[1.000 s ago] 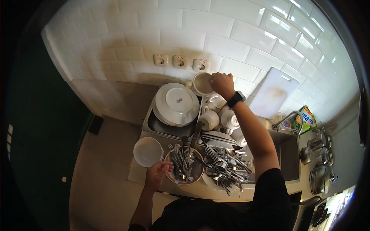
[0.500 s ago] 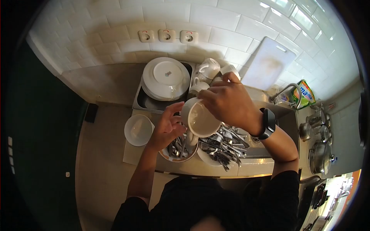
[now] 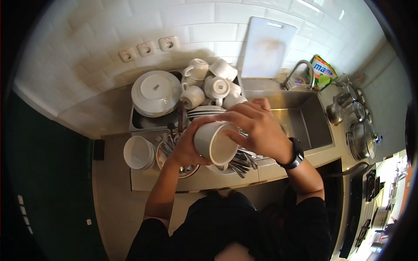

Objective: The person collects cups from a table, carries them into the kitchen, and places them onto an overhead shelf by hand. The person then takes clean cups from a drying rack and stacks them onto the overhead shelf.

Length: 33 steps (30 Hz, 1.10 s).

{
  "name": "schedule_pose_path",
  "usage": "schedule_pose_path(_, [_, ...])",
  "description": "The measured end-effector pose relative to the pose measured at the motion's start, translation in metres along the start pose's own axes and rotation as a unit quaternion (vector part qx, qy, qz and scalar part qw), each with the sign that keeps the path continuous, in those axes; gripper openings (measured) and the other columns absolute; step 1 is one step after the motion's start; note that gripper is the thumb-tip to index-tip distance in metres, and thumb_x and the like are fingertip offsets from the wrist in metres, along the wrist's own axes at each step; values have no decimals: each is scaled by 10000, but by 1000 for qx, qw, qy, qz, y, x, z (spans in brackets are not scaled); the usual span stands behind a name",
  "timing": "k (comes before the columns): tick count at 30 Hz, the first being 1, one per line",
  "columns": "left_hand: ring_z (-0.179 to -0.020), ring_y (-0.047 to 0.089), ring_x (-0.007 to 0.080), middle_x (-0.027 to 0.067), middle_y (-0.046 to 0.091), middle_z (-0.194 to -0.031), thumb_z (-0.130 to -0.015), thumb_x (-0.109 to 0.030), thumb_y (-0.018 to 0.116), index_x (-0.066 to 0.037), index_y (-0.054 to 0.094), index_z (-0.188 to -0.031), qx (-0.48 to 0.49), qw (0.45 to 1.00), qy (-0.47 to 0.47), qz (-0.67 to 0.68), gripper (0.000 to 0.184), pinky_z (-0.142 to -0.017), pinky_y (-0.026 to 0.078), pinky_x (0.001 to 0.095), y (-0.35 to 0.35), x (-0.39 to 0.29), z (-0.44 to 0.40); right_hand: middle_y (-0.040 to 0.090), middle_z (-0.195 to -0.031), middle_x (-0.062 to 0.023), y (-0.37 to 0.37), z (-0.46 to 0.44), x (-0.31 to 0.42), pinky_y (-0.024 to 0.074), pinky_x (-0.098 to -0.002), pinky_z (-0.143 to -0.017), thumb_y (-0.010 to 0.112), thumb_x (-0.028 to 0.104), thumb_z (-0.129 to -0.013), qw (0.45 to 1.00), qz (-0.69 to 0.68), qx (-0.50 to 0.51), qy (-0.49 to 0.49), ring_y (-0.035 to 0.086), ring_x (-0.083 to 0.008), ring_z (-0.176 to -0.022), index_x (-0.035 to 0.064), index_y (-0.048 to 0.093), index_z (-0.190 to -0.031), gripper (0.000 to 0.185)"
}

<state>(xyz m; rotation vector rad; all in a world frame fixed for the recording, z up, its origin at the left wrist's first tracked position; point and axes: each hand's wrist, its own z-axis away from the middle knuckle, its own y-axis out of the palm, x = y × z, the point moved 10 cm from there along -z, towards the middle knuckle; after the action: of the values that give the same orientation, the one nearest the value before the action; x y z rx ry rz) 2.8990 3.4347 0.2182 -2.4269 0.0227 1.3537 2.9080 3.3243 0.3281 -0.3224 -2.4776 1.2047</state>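
Note:
A white mug (image 3: 206,138) is held tilted over the counter, its mouth facing me and to the right. My left hand (image 3: 184,147) wraps its outer side. My right hand (image 3: 260,127), with a dark watch on the wrist, grips the rim at the upper right, the thumb reaching into the mouth. Under the mug, a patterned bowl (image 3: 162,162) holds cutlery, and more forks and spoons (image 3: 241,164) lie in a heap to its right. Stacked white bowls (image 3: 137,152) stand left of my left hand. Behind the mug, several saucers (image 3: 202,111) are piled.
Upturned plates (image 3: 156,93) and a cluster of white mugs (image 3: 217,88) fill a metal tray at the back. To the right is a steel sink (image 3: 305,124) with a faucet (image 3: 300,69). A cutting board (image 3: 267,50) leans on the wall; pots (image 3: 362,139) stand far right.
My left hand has closed around the mug, where before its fingers were spread beside it. My right hand has shifted along the rim. The view has swung right, showing more mugs and sink.

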Motion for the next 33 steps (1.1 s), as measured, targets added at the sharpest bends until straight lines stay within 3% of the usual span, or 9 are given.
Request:
schedule_pose_path(3, [-1199,478,263,129,492,-1280,-430,-100,905,-138,381,-1303,-39,991,24,127,1019,-1014,388,403,24,-2,-10,626,-817,-69,-23,65,-42,413,-325,-779,685,92,-780,984,-79,-44,154,605,-191,-760,65,627,-1011,240])
schedule_pose_path(7, [-1222,463,274,141,473,-1315,-390,-22,894,-129,360,-1296,-54,967,-5,248,1056,-1034,388,422,61,6,-25,606,-844,-55,9,167,-58,463,-281,-682,617,66,-870,879,-346,-42,325,563,-127,-732,13,584,-1055,195])
schedule_pose_path(11, [-1192,493,259,114,517,-1271,-448,-36,851,-125,386,-1276,-18,993,13,119,954,-966,439,401,101,-10,-56,598,-924,-56,36,209,-38,449,-258,-777,521,176,-959,760,-546,-53,350,568,-109,-860,37,452,-1193,281])
schedule_pose_path(14, [-1131,542,258,109,562,-1207,-487,-86,830,-104,440,-1227,8,995,-81,-49,837,-933,446,389,127,-4,-76,610,-910,-51,50,230,-61,442,-248,-736,481,242,-979,665,-629,-131,381,570,-112,-867,45,452,-1174,279])
schedule_pose_path(18, [-1002,594,303,195,586,-1082,-503,-263,837,-37,495,-1122,62,971,-89,-212,742,-856,473,359,170,5,-109,614,-850,-85,100,262,-94,459,-290,-706,437,315,-986,389,-810,-213,384,595,-166,-789,75,500,-1054,257])
schedule_pose_path(23, [-832,644,396,253,645,-862,-506,-444,812,44,561,-973,107,897,-191,-384,720,-733,522,414,190,14,-121,555,-728,-14,100,266,-104,435,-289,-597,308,317,-1002,230,-869,-200,390,538,-134,-629,125,503,-1055,278])
schedule_pose_path(24, [-810,647,408,262,648,-834,-506,-472,801,59,571,-952,104,887,-179,-413,730,-721,525,425,192,6,-124,569,-707,-25,94,262,-104,422,-283,-610,314,329,-1001,253,-881,-176,359,538,-149,-625,112,523,-927,310])
schedule_pose_path(28, [-878,638,399,281,634,-918,-525,-490,793,75,537,-1001,75,896,-159,-407,782,-773,514,417,185,-19,-134,551,-734,-48,73,244,-103,438,-273,-637,390,324,-978,218,-896,-152,354,534,-157,-682,90,514,-902,275])
schedule_pose_path(33, [-909,630,354,229,613,-966,-554,-410,830,23,472,-1066,-128,948,-7,-291,760,-780,500,413,143,-83,-139,618,-903,-94,-17,196,-106,463,-288,-703,431,363,-957,432,-857,-181,215,587,-181,-816,107,538,-952,278])
